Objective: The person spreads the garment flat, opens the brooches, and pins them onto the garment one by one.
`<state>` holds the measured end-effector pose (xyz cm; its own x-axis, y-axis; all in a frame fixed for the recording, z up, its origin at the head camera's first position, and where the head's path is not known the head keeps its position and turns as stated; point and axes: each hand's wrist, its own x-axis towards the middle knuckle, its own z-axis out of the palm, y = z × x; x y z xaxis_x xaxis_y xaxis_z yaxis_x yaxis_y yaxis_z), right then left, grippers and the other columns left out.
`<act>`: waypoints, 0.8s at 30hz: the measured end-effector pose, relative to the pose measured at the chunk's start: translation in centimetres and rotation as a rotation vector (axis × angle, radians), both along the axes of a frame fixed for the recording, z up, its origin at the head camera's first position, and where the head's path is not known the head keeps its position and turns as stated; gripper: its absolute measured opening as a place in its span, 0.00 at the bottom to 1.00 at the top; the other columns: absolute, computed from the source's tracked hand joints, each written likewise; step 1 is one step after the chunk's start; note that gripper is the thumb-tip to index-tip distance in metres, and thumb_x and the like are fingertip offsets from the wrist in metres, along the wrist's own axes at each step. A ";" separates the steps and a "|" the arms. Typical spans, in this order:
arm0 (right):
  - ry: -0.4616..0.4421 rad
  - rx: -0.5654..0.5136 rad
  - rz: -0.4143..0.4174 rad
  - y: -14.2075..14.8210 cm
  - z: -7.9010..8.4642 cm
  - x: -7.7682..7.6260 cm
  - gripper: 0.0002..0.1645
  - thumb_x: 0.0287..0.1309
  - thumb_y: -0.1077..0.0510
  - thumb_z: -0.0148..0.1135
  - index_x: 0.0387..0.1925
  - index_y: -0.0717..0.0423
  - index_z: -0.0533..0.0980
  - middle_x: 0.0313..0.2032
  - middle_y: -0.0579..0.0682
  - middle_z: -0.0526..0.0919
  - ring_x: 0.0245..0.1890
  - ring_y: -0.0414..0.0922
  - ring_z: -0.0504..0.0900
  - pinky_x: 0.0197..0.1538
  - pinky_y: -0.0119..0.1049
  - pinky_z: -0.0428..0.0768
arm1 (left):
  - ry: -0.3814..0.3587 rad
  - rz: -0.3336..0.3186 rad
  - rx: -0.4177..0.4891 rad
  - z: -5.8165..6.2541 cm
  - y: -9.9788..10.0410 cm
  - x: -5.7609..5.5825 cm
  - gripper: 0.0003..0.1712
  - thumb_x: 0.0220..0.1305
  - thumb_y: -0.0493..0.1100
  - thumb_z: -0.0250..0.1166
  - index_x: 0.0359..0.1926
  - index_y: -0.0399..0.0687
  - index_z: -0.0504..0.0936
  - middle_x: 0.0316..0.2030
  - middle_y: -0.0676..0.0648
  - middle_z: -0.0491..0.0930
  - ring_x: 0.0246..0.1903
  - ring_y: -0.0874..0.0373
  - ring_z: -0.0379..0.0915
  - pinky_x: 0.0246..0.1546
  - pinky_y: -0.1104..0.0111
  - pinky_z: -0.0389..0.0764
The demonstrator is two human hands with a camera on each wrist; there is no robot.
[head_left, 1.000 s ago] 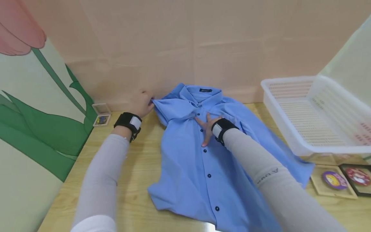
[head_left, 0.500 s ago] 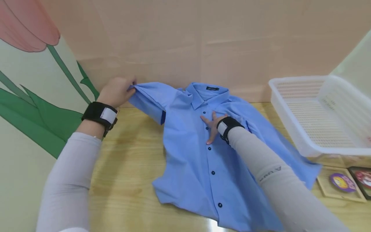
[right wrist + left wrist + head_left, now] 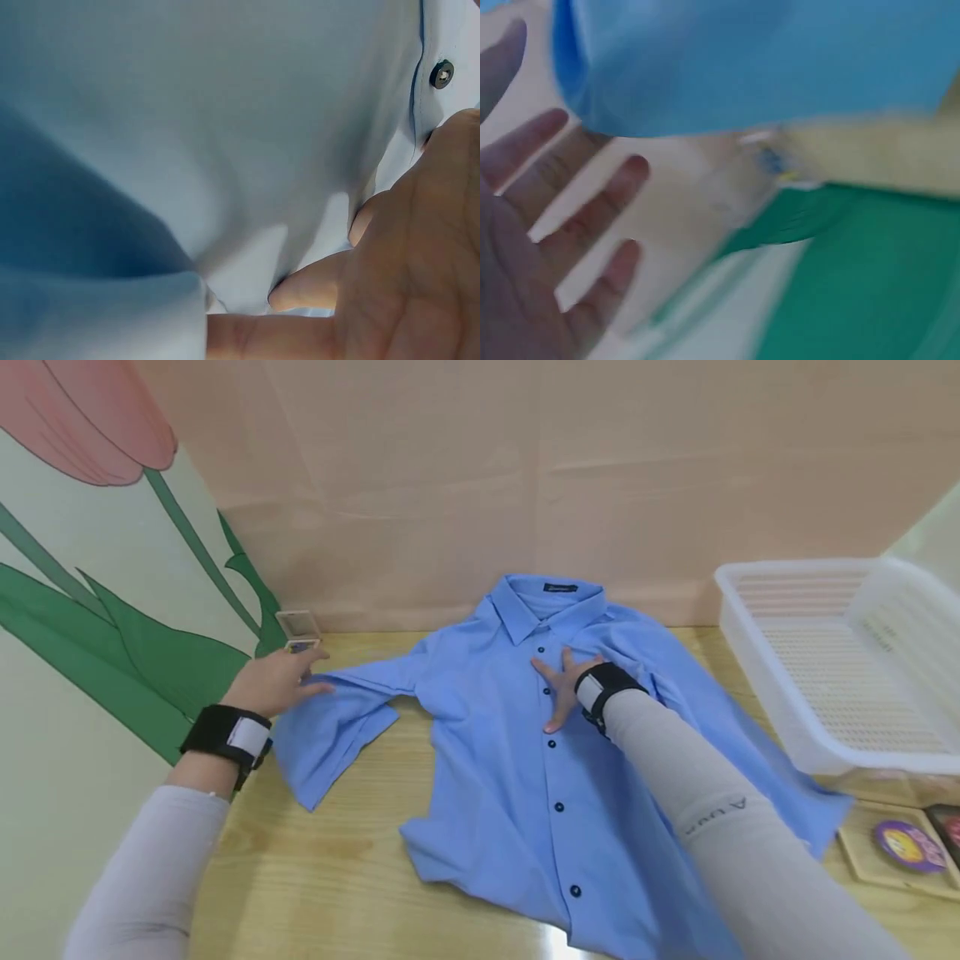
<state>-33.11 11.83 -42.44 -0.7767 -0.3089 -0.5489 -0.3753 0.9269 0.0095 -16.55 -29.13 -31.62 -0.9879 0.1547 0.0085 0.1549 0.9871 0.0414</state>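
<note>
A blue button-up shirt point(image 3: 487, 760) lies front side up on the wooden table, collar toward the back wall. Its left-side sleeve point(image 3: 330, 735) stretches out with the cuff end drooping toward the front. At that sleeve's upper edge is my left hand point(image 3: 273, 681), thumb and fingers parted. The left wrist view shows the fingers point(image 3: 592, 217) spread beside the blue cloth. My right hand point(image 3: 573, 681) presses flat on the shirt's chest near the button placket, fingers splayed. A dark button point(image 3: 442, 74) shows beside that hand in the right wrist view.
A white plastic basket point(image 3: 825, 756) stands at the right, next to the other sleeve. Below it lies a wooden tray point(image 3: 862, 843) with a round purple badge point(image 3: 910, 846). A small hinged box point(image 3: 298, 625) sits behind my left hand, near the wall.
My left hand pulled the folded sleeve out to the left, lowered it toward the table and loosened its fingers from it. My right hand stays pressed on the chest.
</note>
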 end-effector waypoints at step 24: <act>0.006 -0.012 0.007 0.3 0.3 0.2 0.86 0.10 0.16 0.64 0.71 0.35 0.30 0.69 0.67 0.26 0.61 0.81 0.36 0.56 0.74 0.53 | -0.084 0.106 0.458 -0.6 -6.0 7.1 0.06 0.59 0.40 0.63 0.35 0.42 0.78 0.36 0.42 0.80 0.37 0.52 0.76 0.33 0.67 0.75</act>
<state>-32.90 12.13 -42.18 -0.7776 -0.3210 -0.5407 -0.3822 0.9241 0.0010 -9.46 -35.09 -32.22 -0.9982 0.0522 -0.0286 0.0318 0.8747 0.4836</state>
